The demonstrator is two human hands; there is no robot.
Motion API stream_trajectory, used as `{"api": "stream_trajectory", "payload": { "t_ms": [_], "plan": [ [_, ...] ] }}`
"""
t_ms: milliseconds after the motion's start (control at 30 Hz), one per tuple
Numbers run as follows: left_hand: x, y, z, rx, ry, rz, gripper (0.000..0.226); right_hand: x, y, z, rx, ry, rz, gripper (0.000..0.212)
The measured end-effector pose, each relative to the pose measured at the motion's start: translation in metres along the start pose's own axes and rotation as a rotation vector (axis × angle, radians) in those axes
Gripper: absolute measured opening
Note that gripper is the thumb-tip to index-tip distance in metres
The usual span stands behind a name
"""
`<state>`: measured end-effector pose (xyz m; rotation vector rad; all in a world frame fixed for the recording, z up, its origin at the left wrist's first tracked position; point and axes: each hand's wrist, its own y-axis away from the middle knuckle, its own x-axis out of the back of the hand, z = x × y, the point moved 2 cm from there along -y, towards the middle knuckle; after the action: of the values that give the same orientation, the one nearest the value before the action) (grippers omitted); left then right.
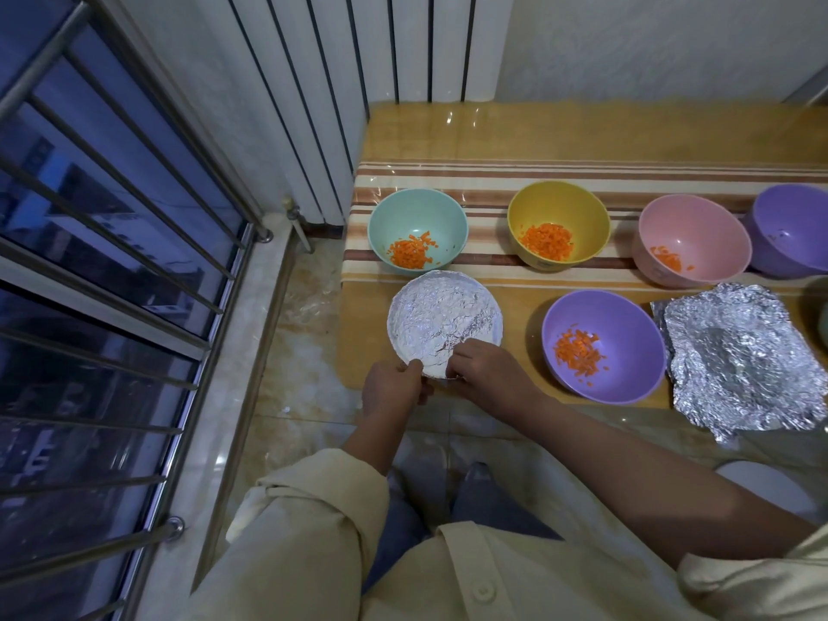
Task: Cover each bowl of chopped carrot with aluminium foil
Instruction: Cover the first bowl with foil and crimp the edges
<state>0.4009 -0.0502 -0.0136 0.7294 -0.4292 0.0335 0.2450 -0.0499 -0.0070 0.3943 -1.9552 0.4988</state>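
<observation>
Centrally, at the near left corner of the surface (493, 127), the foil-covered bowl (443, 320) stands with crinkled aluminium foil drawn over its whole mouth. Your left hand (394, 389) pinches that foil at the near rim, thumb on top. Your right hand (486, 374), just beside the left, curls its fingers onto the foil at the same rim, so both hands are clamped on the wrapped edge. Behind this bowl, in the far row from left to right, stand the teal bowl (416, 217), the yellow bowl (558, 208) and the pink bowl (699, 235), each uncovered and holding chopped carrot. A far purple bowl (793, 230) touches the pink one and is partly cut off by the frame edge. In the near row, the near purple bowl (602, 316) lies to the right of your hands, open, with carrot pieces (578, 356) in its base. Just beside it, further right, a loose foil sheet (739, 356) lies crumpled and dished on the surface, one corner overhanging the near edge. A white radiator (358, 47) stands against the wall beyond the surface, and window bars (112, 217) fill the left.
</observation>
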Motion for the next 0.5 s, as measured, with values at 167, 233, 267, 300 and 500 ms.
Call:
{"api": "stream_trajectory", "payload": {
  "t_ms": [167,233,267,300,500],
  "plan": [
    [-0.011,0.007,-0.002,0.04,0.088,-0.058,0.037,-0.003,-0.002,0.0,-0.013,-0.034,-0.024,0.017],
    [-0.014,0.003,-0.002,0.045,0.107,-0.055,0.035,-0.004,-0.002,0.0,-0.023,-0.038,-0.027,0.016],
    [-0.015,0.003,-0.002,0.052,0.111,-0.055,0.035,-0.005,-0.003,0.0,-0.026,-0.042,-0.025,0.015],
    [-0.016,0.001,-0.002,0.057,0.11,-0.057,0.035,-0.005,-0.003,0.0,-0.026,-0.044,-0.021,0.015],
    [-0.013,0.006,-0.001,0.064,0.128,-0.041,0.033,-0.003,-0.003,-0.003,-0.007,-0.024,-0.01,0.019]
  ]
}}
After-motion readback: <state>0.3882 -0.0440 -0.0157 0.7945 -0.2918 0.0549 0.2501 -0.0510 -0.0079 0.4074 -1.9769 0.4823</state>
